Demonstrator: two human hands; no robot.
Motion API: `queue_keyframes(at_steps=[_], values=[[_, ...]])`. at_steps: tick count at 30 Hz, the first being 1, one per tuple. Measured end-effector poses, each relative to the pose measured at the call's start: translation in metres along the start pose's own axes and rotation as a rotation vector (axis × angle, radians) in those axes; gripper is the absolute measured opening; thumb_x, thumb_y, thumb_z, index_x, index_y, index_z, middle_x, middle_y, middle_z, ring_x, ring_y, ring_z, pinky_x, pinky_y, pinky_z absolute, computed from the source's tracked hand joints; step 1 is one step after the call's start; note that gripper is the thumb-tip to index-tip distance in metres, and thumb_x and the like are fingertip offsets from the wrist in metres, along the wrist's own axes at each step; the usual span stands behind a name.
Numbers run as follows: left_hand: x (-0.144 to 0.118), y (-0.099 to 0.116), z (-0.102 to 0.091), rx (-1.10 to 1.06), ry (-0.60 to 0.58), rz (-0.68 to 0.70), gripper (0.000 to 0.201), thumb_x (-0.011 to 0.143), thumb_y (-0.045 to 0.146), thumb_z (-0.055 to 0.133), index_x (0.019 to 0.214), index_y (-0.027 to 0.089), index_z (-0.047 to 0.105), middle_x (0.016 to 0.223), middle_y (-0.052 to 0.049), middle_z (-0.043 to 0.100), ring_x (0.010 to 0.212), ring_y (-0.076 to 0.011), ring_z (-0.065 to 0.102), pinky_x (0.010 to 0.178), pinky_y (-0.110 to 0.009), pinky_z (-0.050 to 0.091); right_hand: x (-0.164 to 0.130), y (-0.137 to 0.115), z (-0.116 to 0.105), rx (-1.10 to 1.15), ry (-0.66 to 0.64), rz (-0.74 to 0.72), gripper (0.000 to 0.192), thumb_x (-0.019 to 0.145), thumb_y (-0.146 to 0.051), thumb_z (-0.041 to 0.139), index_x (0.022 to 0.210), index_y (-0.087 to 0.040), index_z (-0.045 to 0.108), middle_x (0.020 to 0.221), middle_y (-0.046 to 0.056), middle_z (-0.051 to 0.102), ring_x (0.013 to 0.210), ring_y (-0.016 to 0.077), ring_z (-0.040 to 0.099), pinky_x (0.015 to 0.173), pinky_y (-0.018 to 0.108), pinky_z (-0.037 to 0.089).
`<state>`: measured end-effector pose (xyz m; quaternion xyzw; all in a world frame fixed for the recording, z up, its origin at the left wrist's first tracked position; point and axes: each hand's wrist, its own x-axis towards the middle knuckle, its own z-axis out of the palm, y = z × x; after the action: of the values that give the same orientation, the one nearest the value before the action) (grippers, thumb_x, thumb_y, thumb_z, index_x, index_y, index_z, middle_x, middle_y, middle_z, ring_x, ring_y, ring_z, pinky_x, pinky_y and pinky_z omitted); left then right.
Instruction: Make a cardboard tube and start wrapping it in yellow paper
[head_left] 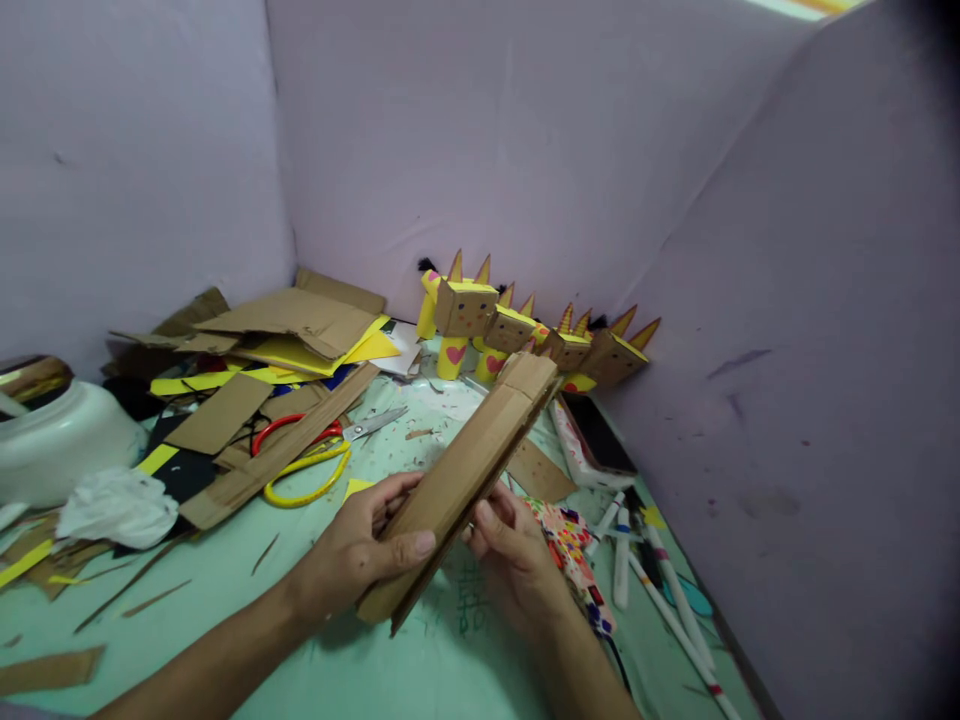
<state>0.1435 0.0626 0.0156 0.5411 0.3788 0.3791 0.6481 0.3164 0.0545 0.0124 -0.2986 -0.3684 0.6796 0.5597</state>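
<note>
A: What lies at the far left of the pale green table (pixel 225 600)?

B: A white round pot (pixel 60 440), then a crumpled white tissue (pixel 120 505). Behind them is a heap of brown cardboard offcuts (pixel 292 320) with yellow sheets, and scissors with red and yellow handles (pixel 315 455).

A: And the hands?

B: The left hand (pixel 360 555) grips a long folded brown cardboard strip (pixel 469 470) near its lower end, thumb on top, fingers curled underneath. The right hand (pixel 514 560) touches its other side with bent fingers. The strip is above the table, tilted upward, away from the person.

A: Further right?

B: Small cardboard animal figures (pixel 525 335) by the wall, a patterned cloth (pixel 574 550), and white marker pens (pixel 660 570).
</note>
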Motion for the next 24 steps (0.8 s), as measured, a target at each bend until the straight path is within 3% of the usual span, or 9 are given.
queue_keyframes(at_steps=[7,13,16,18,21,24], values=[[-0.001,-0.002,-0.003,-0.017,-0.003,-0.039,0.072,0.063,0.050,0.074,0.123,0.017,0.048,0.112,-0.007,0.065,0.099,-0.0252,0.059,0.080,-0.031,0.048,0.003,0.001,-0.003,0.010,0.127,-0.080,0.039,0.066,-0.037,0.080,0.099,-0.022,0.068,0.093,0.004,0.069,0.082,0.0176,0.061,0.070,0.027,0.048],[-0.001,0.000,-0.004,-0.066,0.012,-0.054,0.063,0.064,0.050,0.074,0.115,0.017,0.057,0.105,-0.005,0.066,0.093,-0.0210,0.057,0.074,-0.026,0.046,0.006,-0.002,-0.008,0.033,0.167,-0.134,0.031,0.069,-0.036,0.078,0.096,-0.025,0.068,0.096,0.002,0.067,0.083,0.0159,0.060,0.065,0.024,0.048],[-0.002,0.005,-0.002,-0.160,-0.004,-0.078,0.064,0.064,0.049,0.074,0.116,0.016,0.057,0.103,-0.006,0.065,0.088,-0.0183,0.058,0.069,-0.023,0.046,0.002,-0.002,-0.008,0.069,0.128,-0.124,0.036,0.067,-0.041,0.078,0.099,-0.026,0.068,0.098,0.003,0.069,0.088,0.0192,0.062,0.072,0.029,0.050],[-0.003,0.008,0.001,-0.242,-0.037,-0.123,0.063,0.065,0.050,0.073,0.115,0.016,0.056,0.095,-0.006,0.064,0.076,-0.0164,0.059,0.061,-0.024,0.047,-0.001,-0.003,-0.006,0.101,0.086,-0.112,0.046,0.064,-0.043,0.079,0.105,-0.026,0.066,0.109,0.006,0.069,0.097,0.0224,0.062,0.080,0.034,0.050],[-0.004,0.012,0.006,-0.318,-0.094,-0.196,0.060,0.064,0.055,0.066,0.106,0.013,0.059,0.082,-0.006,0.062,0.062,-0.0170,0.059,0.052,-0.027,0.047,-0.007,-0.003,0.002,0.148,0.024,-0.077,0.057,0.061,-0.040,0.081,0.113,-0.026,0.063,0.125,0.009,0.063,0.115,0.0264,0.057,0.096,0.040,0.043],[-0.005,0.012,0.013,-0.315,-0.145,-0.263,0.057,0.067,0.056,0.056,0.101,0.011,0.059,0.077,-0.010,0.063,0.059,-0.0190,0.060,0.049,-0.029,0.047,-0.011,-0.003,0.008,0.173,0.013,-0.061,0.067,0.061,-0.035,0.081,0.123,-0.030,0.056,0.126,0.009,0.062,0.121,0.0292,0.053,0.102,0.048,0.036]])
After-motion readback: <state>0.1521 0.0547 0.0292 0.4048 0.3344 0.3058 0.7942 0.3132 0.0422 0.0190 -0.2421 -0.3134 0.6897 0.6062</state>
